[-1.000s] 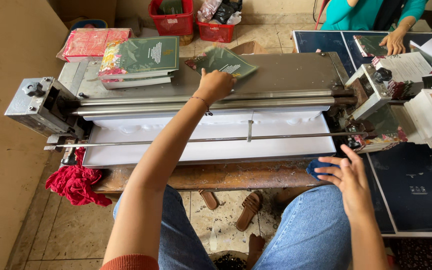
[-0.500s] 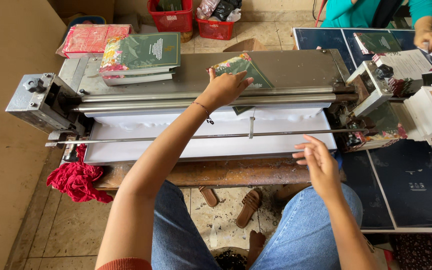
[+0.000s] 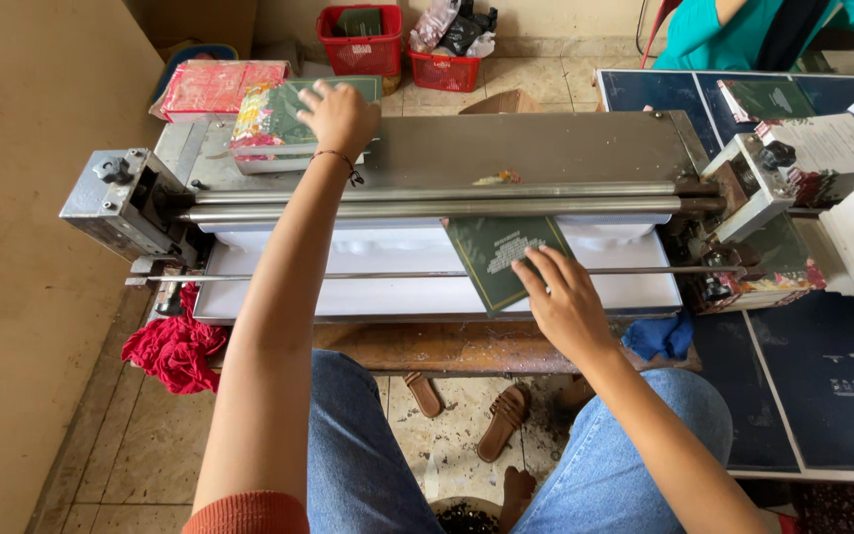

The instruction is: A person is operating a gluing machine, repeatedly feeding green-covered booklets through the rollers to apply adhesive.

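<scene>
Left hand (image 3: 338,117) now rests palm-down on the stack of green cards (image 3: 284,124) at the far left of the roller machine's metal top plate (image 3: 546,148), fingers spread and flat, not visibly gripping anything; half a second ago that hand was at the plate's middle holding one card up near the rollers. That dark green card (image 3: 501,259) has since come through: it now sticks out below the steel rollers (image 3: 427,203), lying on the white tray (image 3: 348,272), slightly tilted, passing under the thin guide rod (image 3: 348,277). Right hand (image 3: 565,307), which was hovering free over the lap, is now on the card's near right corner, fingers open and pressing down on it, thumb side hidden so can't tell if it's pinched. Reads as one card fed and being collected while the left goes back to the stack. Red cloth (image 3: 178,351) sits on the bench's left end, blue cloth (image 3: 659,336) at the right. Another person in teal (image 3: 724,30) is at the far right table, hands out of view.
</scene>
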